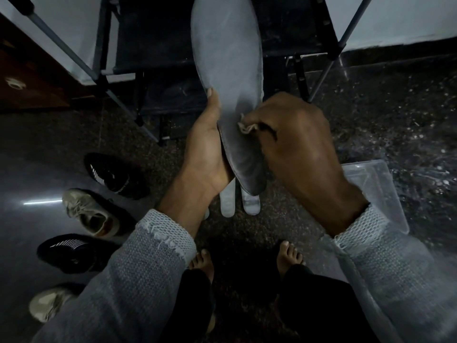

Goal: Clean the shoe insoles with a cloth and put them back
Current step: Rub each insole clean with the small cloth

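A: Grey insole (227,53) mid-frame, held up lengthwise, toe end far, heel end near. Status on hands?

B: Left hand (206,147) cupped under left edge of insole, thumb tip hooked over the rim, fingers out of sight behind. Right hand (294,144) curled tight on a small beige cloth (247,127), cloth touching insole surface at the lower half. Only a scrap of cloth showing past the fingers.

A: More insoles?

B: Pale rounded ends (241,203) poking out below the held one, behind the left hand. Look like further insoles; count unclear.

A: Shoes?

B: Four on the floor (400,120), left side, in a near-to-far row. Far black shoe (112,175) with white stripes, then beige laced shoe (92,214), then second black striped shoe (69,252), then another beige shoe (49,305) nearest, partly hidden by the left sleeve (138,276).

A: Rest?

B: Dark metal-frame rack (153,45) far, behind the insole. Clear plastic container (378,184) on floor at right, partly behind right wrist. Bare feet (290,256) near edge, dark speckled floor.
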`<state>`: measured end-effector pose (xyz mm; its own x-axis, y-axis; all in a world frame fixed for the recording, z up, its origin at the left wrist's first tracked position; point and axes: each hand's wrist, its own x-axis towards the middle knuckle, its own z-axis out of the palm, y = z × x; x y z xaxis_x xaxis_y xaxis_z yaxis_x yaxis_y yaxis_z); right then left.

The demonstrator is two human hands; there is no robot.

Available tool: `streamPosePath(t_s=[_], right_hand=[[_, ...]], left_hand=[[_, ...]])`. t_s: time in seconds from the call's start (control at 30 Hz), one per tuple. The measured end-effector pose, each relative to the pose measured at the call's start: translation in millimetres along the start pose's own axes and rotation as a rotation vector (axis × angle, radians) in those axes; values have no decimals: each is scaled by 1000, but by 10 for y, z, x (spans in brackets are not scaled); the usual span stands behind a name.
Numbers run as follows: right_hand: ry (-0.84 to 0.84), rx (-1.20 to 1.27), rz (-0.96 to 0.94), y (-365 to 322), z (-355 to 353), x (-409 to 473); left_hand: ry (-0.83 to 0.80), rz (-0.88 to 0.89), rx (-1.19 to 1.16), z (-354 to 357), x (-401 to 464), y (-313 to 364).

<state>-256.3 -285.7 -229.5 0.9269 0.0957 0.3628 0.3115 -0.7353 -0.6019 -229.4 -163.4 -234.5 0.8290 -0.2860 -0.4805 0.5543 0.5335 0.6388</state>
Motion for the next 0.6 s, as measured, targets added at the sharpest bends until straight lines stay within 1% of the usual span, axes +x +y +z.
streamPosePath(t_s=[0.07,0.17,0.3,0.37,0.43,0.5,0.6], right_hand=[[-52,2,0,-8,3,-24],[-126,120,-25,-100,54,-43],[-59,159,-13,-178,82,-33],[4,103,-11,-136,56,-25],[9,41,-30,-67,34,-20],[-67,49,-34,-46,29,-31],[-177,178,-46,-112,33,-50]], left_hand=[[45,-11,6,-13,12,36],[69,6,-19,-24,-5,46],[56,30,-45,-7,-26,-10],[36,9,-41,-6,-16,0],[47,-8,-15,-21,3,30],[97,-5,12,-31,32,65],[137,8,-34,-49,45,78]])
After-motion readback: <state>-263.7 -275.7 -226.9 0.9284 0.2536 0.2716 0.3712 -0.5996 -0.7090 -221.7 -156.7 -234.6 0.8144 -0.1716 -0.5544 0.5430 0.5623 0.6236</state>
